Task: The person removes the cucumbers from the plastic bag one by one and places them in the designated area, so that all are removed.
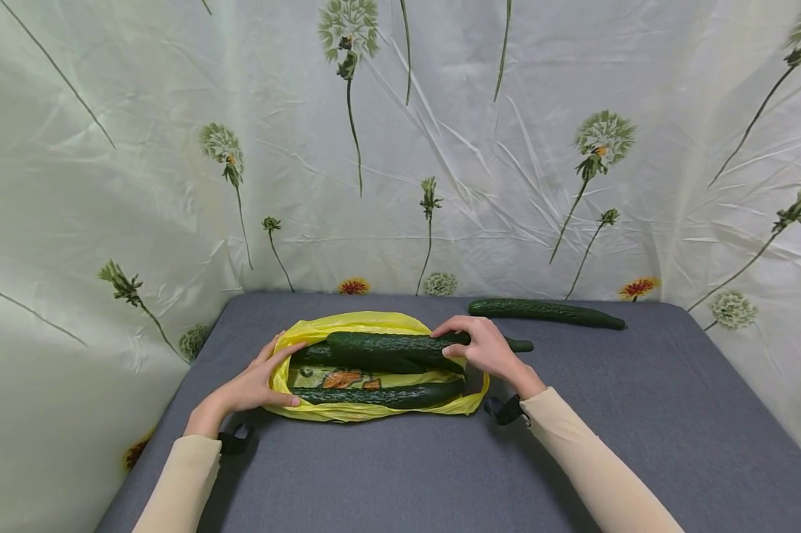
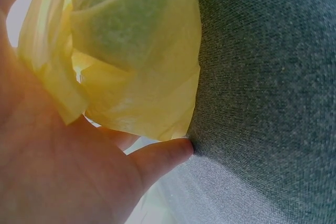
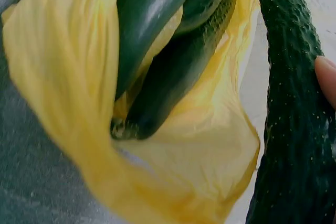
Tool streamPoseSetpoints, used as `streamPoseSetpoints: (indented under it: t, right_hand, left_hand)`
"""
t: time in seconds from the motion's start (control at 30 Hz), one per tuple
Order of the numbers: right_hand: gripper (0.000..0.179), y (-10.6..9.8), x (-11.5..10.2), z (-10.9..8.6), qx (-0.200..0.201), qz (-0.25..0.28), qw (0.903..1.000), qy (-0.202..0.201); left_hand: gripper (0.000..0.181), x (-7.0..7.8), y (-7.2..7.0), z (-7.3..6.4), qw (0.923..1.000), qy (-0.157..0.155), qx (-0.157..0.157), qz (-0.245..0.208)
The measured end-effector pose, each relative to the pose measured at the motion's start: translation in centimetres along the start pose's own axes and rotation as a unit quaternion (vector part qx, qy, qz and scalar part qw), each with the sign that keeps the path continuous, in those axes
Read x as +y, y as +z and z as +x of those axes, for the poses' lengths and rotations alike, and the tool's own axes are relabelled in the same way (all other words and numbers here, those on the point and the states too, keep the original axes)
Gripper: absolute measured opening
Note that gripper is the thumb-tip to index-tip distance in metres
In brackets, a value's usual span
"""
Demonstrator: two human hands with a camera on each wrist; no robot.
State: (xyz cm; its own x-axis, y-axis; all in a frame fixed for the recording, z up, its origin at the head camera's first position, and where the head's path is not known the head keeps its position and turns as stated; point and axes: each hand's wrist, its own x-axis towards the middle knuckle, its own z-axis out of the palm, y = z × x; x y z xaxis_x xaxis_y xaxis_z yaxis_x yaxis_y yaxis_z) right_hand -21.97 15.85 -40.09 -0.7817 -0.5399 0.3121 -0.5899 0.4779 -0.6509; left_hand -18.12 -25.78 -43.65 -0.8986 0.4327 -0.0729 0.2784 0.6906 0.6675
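A yellow plastic bag [image 1: 367,320] lies on its side with its mouth spread wide. My left hand [image 1: 250,385] holds its left end, thumb along the near rim and fingers at the far rim; in the left wrist view the thin plastic [image 2: 142,98] lies against palm and thumb. My right hand [image 1: 486,346] grips a long dark green cucumber [image 1: 383,343] from above, its narrow end poking out past the hand to the right. Beneath it, inside the bag, another cucumber [image 1: 307,355] is partly hidden. One more cucumber [image 1: 394,396] rests along the near side of the bag.
A separate cucumber [image 1: 547,312] lies near the back edge of the grey cloth-covered table [image 1: 374,474]. Behind and left hangs a pale curtain [image 1: 520,185] with dandelion prints. Between the bagged cucumbers shows a patterned patch [image 1: 340,380] with orange shapes.
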Motion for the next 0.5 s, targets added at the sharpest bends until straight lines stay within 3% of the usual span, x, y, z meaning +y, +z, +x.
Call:
streamPoseSetpoints:
  t: [0.5]
  right_hand:
    - [0.023,-1.8,1.4,-0.9,0.017,0.012,0.9997,-0.014]
  left_hand:
    - [0.095,-0.2,0.0,0.0,0.9999,0.008,0.002,0.006]
